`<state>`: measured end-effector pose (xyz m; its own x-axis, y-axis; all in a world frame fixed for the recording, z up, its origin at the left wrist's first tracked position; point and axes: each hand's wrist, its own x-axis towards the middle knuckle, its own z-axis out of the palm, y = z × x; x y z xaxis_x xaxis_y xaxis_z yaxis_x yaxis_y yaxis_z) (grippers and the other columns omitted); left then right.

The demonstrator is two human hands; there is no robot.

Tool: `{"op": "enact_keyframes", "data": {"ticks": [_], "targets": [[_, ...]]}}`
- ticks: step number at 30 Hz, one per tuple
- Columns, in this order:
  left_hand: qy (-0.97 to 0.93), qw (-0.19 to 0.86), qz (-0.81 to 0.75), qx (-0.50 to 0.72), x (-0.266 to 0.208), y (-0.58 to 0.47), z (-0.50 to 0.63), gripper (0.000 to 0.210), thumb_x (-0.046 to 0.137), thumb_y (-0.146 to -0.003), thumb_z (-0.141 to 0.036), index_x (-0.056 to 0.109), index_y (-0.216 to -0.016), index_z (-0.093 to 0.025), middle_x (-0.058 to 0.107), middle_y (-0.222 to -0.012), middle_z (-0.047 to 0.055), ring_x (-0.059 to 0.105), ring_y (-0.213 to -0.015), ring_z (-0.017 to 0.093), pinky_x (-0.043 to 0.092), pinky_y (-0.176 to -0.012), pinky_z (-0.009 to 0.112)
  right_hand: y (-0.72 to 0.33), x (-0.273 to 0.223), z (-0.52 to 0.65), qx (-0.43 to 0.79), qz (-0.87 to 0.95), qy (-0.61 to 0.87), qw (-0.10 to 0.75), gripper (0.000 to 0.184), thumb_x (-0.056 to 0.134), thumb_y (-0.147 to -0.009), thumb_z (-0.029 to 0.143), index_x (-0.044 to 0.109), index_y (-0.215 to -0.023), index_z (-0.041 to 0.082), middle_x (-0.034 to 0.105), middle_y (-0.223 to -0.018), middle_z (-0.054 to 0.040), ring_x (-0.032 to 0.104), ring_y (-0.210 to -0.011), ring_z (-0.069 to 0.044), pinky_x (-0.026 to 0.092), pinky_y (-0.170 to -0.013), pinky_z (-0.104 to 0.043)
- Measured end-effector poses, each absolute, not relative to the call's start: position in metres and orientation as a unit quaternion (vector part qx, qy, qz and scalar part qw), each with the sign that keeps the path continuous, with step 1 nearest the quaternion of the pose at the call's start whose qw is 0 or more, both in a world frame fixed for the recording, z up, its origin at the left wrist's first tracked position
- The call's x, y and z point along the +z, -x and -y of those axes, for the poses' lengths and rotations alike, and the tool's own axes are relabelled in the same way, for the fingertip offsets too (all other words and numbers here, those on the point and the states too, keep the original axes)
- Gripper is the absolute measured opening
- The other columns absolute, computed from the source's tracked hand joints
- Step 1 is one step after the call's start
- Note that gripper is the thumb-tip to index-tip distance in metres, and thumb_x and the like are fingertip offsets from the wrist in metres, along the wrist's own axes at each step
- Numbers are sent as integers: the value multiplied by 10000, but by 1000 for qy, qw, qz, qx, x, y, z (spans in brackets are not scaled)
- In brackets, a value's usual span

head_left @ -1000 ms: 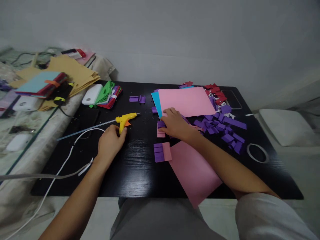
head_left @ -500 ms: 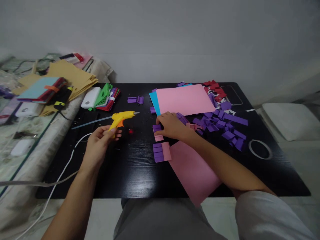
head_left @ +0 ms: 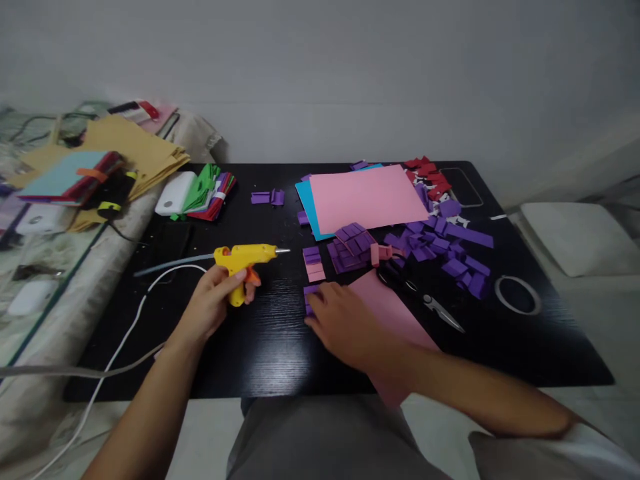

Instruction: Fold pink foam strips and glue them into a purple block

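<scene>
My left hand [head_left: 219, 293] is wrapped round the handle of a yellow hot glue gun [head_left: 245, 257], its metal nozzle pointing right and a long glue stick [head_left: 173, 265] jutting from the back. My right hand [head_left: 345, 323] is closed over a purple and pink paper piece [head_left: 310, 299], thumb and fingers at its edges; the hand hides most of it. Just beyond lies another purple and pink piece [head_left: 314, 265]. A pile of folded purple pieces [head_left: 350, 248] sits to its right. Under my right wrist is a pink sheet [head_left: 385, 303].
Black-handled scissors [head_left: 443, 312] lie right of my hand, near a tape ring [head_left: 518, 295]. Loose purple paper [head_left: 467, 267] and red scraps [head_left: 427, 177] spread at the right. A large pink sheet [head_left: 367, 197] covers blue paper [head_left: 307, 203]. The gun's white cord [head_left: 135, 322] trails left.
My right hand has moved from the farther purple and pink piece toward me onto the nearer one, uncovering the purple pile and scissors. The glue gun has shifted slightly right and nearer.
</scene>
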<state>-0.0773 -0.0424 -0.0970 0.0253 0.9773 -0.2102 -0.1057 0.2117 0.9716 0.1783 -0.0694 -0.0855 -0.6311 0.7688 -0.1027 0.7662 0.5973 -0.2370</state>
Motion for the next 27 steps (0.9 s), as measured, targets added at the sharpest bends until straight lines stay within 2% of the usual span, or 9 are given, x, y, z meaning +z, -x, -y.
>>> {"op": "enact_keyframes", "data": {"ticks": [3, 6, 9, 11, 13, 15, 19, 24, 27], "targets": [[-447, 576, -521, 443, -103, 77, 41, 361, 832, -805, -485, 766, -832, -130, 686, -665, 45, 567, -545, 121, 449, -573, 250, -175, -110, 106, 81, 883, 462, 22, 608, 686, -1001, 428, 584, -1443, 22, 626, -1421, -303, 615, -1296, -417, 566, -1019, -546], [-471, 565, -528, 425, -108, 80, 41, 342, 826, -821, -469, 768, -738, -142, 694, -677, 54, 565, -597, 125, 464, -635, 254, -174, -125, 120, 81, 881, 461, 75, 661, 660, -1009, 459, 565, -1449, -25, 522, -1534, -361, 506, -1460, -456, 529, -1119, -586], [-479, 556, -541, 411, -110, 84, 42, 333, 837, -811, -447, 756, -673, -155, 725, -744, 64, 565, -637, 125, 474, -673, 254, -176, -126, 120, 113, 877, 453, 111, 585, 665, -1012, 418, 597, -1393, -21, 428, -1605, -377, 425, -1530, -467, 505, -1166, -586], [-483, 550, -555, 395, -110, 86, 45, 320, 843, -805, -448, 760, -689, -161, 708, -724, 48, 566, -651, 127, 465, -666, 246, -179, -124, 117, 133, 877, 441, 136, 457, 656, -1021, 382, 651, -1282, 7, 465, -1578, -362, 452, -1512, -455, 509, -1166, -585], [-491, 541, -571, 374, -108, 88, 47, 319, 846, -801, -465, 769, -728, -164, 672, -680, 28, 572, -657, 131, 458, -656, 241, -182, -124, 115, 152, 874, 431, 164, 370, 631, -1036, 360, 667, -1211, 35, 575, -1475, -320, 543, -1431, -415, 526, -1152, -571], [-502, 535, -583, 349, -106, 88, 49, 331, 841, -799, -494, 795, -816, -167, 664, -678, 20, 584, -661, 136, 459, -642, 238, -184, -127, 112, 166, 867, 428, 193, 375, 621, -1041, 346, 641, -1261, 42, 650, -1371, -266, 608, -1337, -371, 546, -1134, -546], [-548, 525, -585, 285, -99, 87, 53, 408, 759, -864, -556, 821, -969, -167, 700, -742, 38, 609, -679, 145, 473, -637, 239, -185, -133, 106, 155, 875, 402, 221, 494, 613, -1050, 344, 552, -1425, 29, 671, -1316, -227, 624, -1263, -336, 563, -1105, -514], [-600, 491, -595, 211, -93, 92, 58, 481, 691, -886, -627, 816, -911, -164, 727, -782, 55, 606, -661, 150, 481, -636, 253, -186, -137, 92, 129, 910, 333, 212, 371, 572, -1071, 349, 666, -1264, 46, 693, -1203, -201, 637, -1190, -321, 574, -1073, -497], [-622, 463, -608, 171, -93, 98, 59, 486, 684, -882, -646, 822, -899, -181, 711, -744, 36, 608, -665, 161, 455, -625, 253, -187, -138, 88, 121, 915, 316, 219, 334, 548, -1081, 323, 693, -1207, 50, 692, -1202, -199, 633, -1211, -308, 567, -1092, -467]]}}
